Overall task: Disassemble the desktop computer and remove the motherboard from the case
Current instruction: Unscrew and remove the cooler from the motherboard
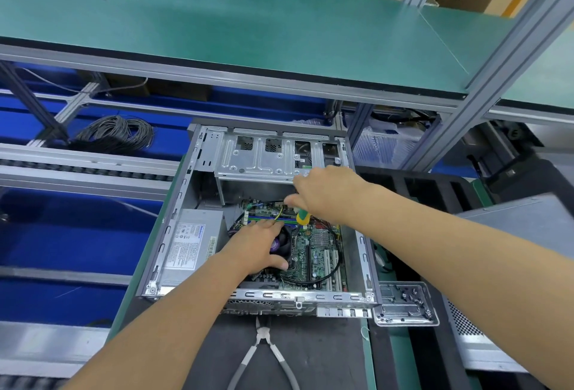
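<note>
An open grey desktop case (174, 228) lies flat on the bench, its side panel off. Inside, the green motherboard (316, 253) shows at the right and a silver power supply (189, 243) at the left. My left hand (257, 248) rests over the black CPU fan (284, 245), fingers curled round its edge. My right hand (326, 194) grips a screwdriver with a yellow-green handle (302, 217), held upright over the board's far edge, its tip hidden. A metal drive cage (261, 156) spans the far end of the case.
Grey-handled pliers (264, 355) lie on the dark mat in front of the case. A loose metal bracket (403, 302) sits at the case's near right corner, a removed panel (509, 225) further right. A coil of cable (115, 135) lies at the far left. A green shelf (248, 26) overhangs the bench.
</note>
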`<move>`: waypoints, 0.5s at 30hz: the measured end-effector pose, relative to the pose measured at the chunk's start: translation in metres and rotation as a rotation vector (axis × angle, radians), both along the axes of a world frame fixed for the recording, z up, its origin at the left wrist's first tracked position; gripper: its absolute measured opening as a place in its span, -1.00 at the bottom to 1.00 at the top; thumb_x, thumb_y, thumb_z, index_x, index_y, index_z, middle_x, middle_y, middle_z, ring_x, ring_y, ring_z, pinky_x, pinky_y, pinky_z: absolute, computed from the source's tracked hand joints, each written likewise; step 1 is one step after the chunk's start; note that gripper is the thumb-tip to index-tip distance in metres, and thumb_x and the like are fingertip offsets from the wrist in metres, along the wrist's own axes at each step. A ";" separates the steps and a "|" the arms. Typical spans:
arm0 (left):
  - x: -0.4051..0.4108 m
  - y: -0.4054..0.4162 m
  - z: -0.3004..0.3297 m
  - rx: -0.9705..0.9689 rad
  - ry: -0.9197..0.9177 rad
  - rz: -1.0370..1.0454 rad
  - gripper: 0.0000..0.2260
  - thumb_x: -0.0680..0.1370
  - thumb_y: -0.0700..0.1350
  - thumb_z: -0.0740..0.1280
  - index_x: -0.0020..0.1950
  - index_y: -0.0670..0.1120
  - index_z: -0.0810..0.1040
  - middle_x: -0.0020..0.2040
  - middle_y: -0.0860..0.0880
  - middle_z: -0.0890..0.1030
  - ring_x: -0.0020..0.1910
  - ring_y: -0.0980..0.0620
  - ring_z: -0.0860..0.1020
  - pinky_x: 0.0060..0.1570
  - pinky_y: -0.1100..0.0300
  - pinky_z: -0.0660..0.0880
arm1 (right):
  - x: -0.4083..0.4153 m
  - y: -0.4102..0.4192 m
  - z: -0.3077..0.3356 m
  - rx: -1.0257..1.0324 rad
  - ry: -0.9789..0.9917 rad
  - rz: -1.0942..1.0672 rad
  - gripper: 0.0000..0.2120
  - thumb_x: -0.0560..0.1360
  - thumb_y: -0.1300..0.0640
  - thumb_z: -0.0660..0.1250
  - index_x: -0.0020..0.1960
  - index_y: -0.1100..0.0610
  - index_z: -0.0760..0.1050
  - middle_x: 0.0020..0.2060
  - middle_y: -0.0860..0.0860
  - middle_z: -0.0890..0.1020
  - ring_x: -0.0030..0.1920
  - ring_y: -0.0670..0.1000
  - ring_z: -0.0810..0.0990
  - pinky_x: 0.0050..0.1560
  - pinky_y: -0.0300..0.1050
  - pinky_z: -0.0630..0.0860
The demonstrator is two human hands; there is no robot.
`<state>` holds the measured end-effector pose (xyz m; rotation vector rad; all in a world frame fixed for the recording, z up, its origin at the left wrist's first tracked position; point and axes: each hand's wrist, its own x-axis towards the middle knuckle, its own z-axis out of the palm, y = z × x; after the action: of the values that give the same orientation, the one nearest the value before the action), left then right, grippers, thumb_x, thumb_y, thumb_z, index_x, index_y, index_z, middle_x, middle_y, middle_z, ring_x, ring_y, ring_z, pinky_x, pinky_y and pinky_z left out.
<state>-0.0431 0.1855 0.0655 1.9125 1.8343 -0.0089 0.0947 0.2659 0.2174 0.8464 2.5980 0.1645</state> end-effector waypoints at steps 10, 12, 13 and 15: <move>0.000 0.000 0.000 -0.001 -0.005 -0.010 -0.14 0.42 0.26 0.42 0.57 -0.09 0.15 0.53 -0.09 0.25 0.47 -0.09 0.26 0.40 0.04 0.23 | 0.000 0.007 0.000 -0.186 0.090 -0.201 -0.40 0.46 -0.40 0.19 0.17 0.11 0.32 -0.12 0.03 0.36 -0.06 0.16 0.45 -0.18 -0.01 0.34; -0.001 0.001 -0.001 0.001 0.001 -0.011 -0.13 0.42 0.26 0.42 0.57 -0.09 0.14 0.54 -0.09 0.24 0.48 -0.08 0.24 0.43 0.04 0.21 | 0.000 0.007 -0.002 -0.083 0.048 -0.140 -0.51 0.55 -0.31 0.14 0.12 0.12 0.34 -0.13 0.05 0.40 -0.07 0.19 0.47 -0.20 0.00 0.36; 0.000 0.001 -0.001 0.004 0.004 -0.012 -0.13 0.42 0.26 0.42 0.57 -0.09 0.14 0.54 -0.09 0.24 0.48 -0.08 0.24 0.43 0.05 0.21 | 0.001 0.007 -0.002 -0.103 0.078 -0.093 -0.63 0.58 -0.22 0.17 0.07 0.10 0.31 -0.07 0.06 0.47 -0.11 0.17 0.46 -0.19 0.00 0.38; 0.000 0.001 -0.001 0.002 0.006 -0.013 -0.12 0.42 0.27 0.42 0.57 -0.09 0.13 0.54 -0.09 0.23 0.49 -0.08 0.23 0.44 0.05 0.19 | 0.005 0.010 -0.002 -0.238 0.139 -0.033 -0.77 0.57 -0.01 0.27 0.09 0.08 0.29 0.05 0.07 0.49 -0.08 0.11 0.43 -0.11 0.00 0.41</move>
<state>-0.0433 0.1869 0.0643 1.9281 1.8262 -0.0174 0.0996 0.2755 0.2150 0.8394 2.6594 -0.2172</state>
